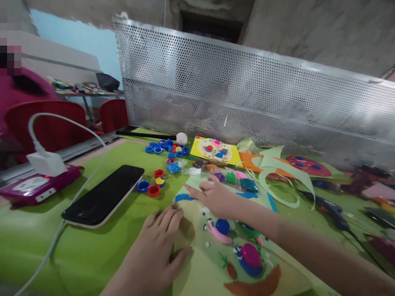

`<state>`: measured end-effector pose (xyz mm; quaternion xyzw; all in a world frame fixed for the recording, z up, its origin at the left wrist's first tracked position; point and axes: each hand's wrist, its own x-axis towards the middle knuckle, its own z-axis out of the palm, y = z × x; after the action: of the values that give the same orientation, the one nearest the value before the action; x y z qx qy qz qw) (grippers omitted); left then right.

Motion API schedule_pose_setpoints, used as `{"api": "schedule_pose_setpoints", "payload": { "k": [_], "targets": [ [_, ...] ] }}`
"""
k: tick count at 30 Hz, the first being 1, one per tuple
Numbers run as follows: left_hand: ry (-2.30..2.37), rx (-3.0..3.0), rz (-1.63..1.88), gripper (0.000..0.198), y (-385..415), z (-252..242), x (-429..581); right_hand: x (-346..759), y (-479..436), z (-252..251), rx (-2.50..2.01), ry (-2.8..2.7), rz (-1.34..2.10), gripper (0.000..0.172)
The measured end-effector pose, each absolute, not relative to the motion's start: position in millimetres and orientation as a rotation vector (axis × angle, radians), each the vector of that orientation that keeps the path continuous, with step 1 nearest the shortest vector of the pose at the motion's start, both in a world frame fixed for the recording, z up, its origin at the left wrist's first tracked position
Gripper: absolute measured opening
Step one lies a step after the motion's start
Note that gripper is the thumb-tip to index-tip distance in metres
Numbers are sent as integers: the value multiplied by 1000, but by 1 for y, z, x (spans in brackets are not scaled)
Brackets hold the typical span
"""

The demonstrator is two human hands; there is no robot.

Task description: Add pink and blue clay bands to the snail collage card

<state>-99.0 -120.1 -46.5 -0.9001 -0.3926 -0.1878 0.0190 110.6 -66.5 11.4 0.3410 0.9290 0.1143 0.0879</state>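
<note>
My left hand (pixel 162 246) lies palm down along the left edge of a pale sheet with a clay picture (pixel 212 255), its fingers a little bent and nothing in them. Over the sheet's upper part reaches my right hand (pixel 217 199). Its index finger stretches left by a blue clay strip (pixel 184 197), the other fingers are partly bent, and no held thing shows. Below it on the sheet are a pink clay snail (pixel 219 235) with a blue cap shell, another snail with a magenta shell (pixel 250 255), a clay carrot (pixel 231 271) and a brown clay strip (pixel 256 285).
Left of my hands lie a black phone (pixel 105 197) and a purple power strip (pixel 40 185) with a white charger and cable. Bottle caps (pixel 154 190), packets of clay (pixel 231 177), paper strips (pixel 274 176) and a glue gun (pixel 333 211) surround the sheet. A perforated metal panel (pixel 200 82) stands behind.
</note>
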Motion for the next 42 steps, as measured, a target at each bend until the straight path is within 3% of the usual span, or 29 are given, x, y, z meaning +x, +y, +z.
{"api": "schedule_pose_setpoints", "payload": {
  "k": [19,42],
  "targets": [
    [-1212,-2782,-568,53,-119,-48,-99,136,-73,7,1156,2812,191,82],
    [-1176,-2775,-554,53,-118,-46,-99,150,-78,14,1073,2728,409,68]
  ]
}}
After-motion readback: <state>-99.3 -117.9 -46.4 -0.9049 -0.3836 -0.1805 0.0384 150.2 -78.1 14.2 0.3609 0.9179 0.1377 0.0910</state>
